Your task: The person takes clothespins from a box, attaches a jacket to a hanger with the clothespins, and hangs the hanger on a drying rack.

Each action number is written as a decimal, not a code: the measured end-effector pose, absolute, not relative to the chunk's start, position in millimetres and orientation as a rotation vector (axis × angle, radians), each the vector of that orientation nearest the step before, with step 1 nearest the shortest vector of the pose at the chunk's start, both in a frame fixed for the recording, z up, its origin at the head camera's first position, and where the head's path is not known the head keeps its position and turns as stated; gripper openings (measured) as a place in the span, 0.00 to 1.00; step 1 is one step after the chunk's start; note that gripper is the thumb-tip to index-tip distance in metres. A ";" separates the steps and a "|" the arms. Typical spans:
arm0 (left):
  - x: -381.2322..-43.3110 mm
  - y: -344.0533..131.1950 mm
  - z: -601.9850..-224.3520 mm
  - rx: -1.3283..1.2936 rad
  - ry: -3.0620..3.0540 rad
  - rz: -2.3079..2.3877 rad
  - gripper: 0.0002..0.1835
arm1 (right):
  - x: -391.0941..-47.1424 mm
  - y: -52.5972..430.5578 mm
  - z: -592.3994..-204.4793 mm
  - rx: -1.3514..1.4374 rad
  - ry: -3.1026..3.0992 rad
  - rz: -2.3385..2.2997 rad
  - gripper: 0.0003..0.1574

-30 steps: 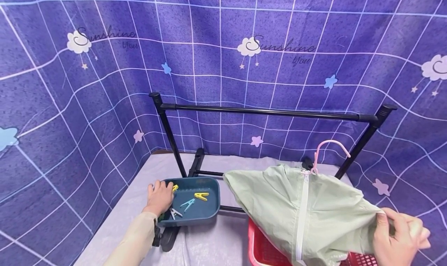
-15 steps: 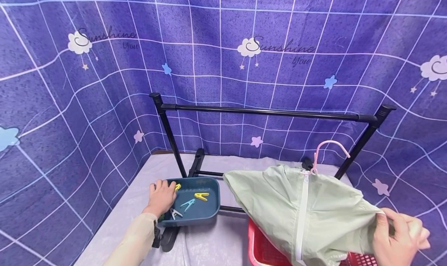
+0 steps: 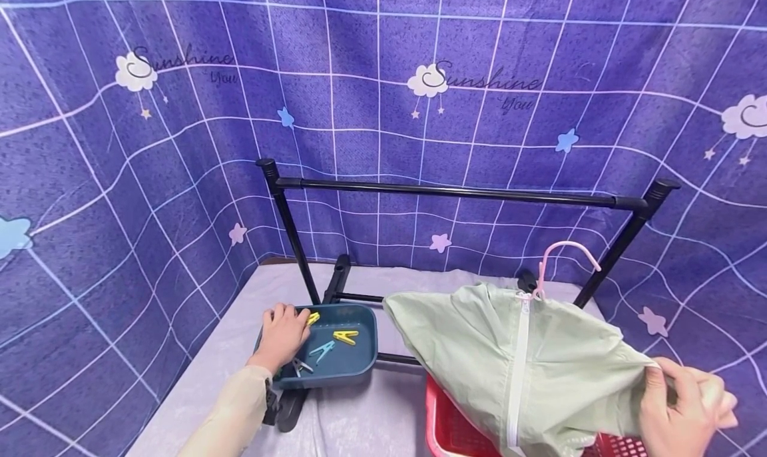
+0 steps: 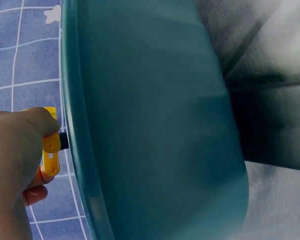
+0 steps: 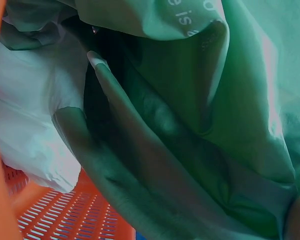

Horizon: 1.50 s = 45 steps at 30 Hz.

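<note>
My left hand (image 3: pixel 281 337) is over the left end of the dark teal tray (image 3: pixel 341 375), its thumb and a finger pinching a yellow clothespin (image 4: pixel 51 150). Inside the tray lie another yellow clothespin (image 3: pixel 345 338), a light blue clothespin (image 3: pixel 322 352) and a grey-white one (image 3: pixel 301 367). At the right, my right hand (image 3: pixel 683 407) grips the sleeve end of a pale green zip jacket (image 3: pixel 467 344), pulling the sleeve out sideways. A pink hanger (image 3: pixel 566 244) pokes out at the jacket's neck.
A black garment rack (image 3: pixel 455 191) stands behind the tray and jacket. Below the jacket sits a red perforated basket (image 3: pixel 440 417); white cloth (image 5: pixel 35 115) shows in it in the right wrist view. A purple patterned curtain (image 3: pixel 383 97) hangs behind.
My left hand has shifted a little to the right over the tray, and the yellow clothespin has moved with it. The right hand and jacket stay as they were.
</note>
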<state>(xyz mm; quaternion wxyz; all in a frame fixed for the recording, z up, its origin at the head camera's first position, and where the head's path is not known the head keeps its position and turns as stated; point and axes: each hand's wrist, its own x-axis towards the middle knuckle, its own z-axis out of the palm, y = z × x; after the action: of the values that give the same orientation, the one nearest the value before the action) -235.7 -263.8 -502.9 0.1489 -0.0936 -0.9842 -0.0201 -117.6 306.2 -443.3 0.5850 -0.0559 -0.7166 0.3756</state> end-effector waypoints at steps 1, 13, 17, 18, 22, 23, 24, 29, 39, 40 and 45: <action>-236.0 -263.3 -502.6 -0.275 -2.827 -0.059 0.07 | -117.1 306.3 -443.2 -0.134 -1.678 0.875 0.17; -236.1 -254.9 -496.2 -0.340 -2.769 -0.061 0.06 | -117.1 305.4 -443.2 -0.135 -1.673 0.871 0.17; -234.9 -251.0 -493.1 -0.363 -2.730 -0.058 0.08 | -118.5 305.7 -444.1 -0.132 -1.667 0.873 0.18; -234.9 -250.0 -492.6 -0.365 -2.725 -0.056 0.08 | -118.7 305.7 -444.3 -0.133 -1.666 0.875 0.18; -234.1 -246.2 -488.8 -0.386 -2.708 -0.052 0.09 | -118.1 305.6 -444.1 -0.146 -1.671 0.879 0.19; -234.0 -245.1 -487.6 -0.392 -2.705 -0.048 0.09 | -117.5 305.0 -443.5 -0.148 -1.673 0.880 0.19; -233.8 -244.1 -487.0 -0.395 -2.706 -0.049 0.09 | -117.1 304.2 -442.5 -0.148 -1.672 0.879 0.19; -232.7 -238.6 -482.0 -0.408 -2.690 -0.069 0.12 | -112.9 293.1 -430.7 -0.134 -1.655 0.880 0.23; -227.4 -229.4 -473.9 -0.432 -2.660 -0.106 0.13 | -112.1 291.0 -428.7 -0.123 -1.637 0.897 0.26; -226.7 -228.4 -472.7 -0.437 -2.657 -0.111 0.12 | -113.0 293.8 -431.6 -0.126 -1.642 0.896 0.25; -223.9 -223.2 -469.2 -0.453 -2.638 -0.130 0.12 | -117.4 303.7 -441.6 -0.130 -1.658 0.881 0.24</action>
<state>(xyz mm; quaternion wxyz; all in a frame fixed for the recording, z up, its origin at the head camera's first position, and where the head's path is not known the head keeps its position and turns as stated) -223.9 -223.2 -469.2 0.2291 -0.1646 -0.9582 -0.0474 -117.4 303.7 -441.6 0.5887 -0.0557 -0.7121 0.3784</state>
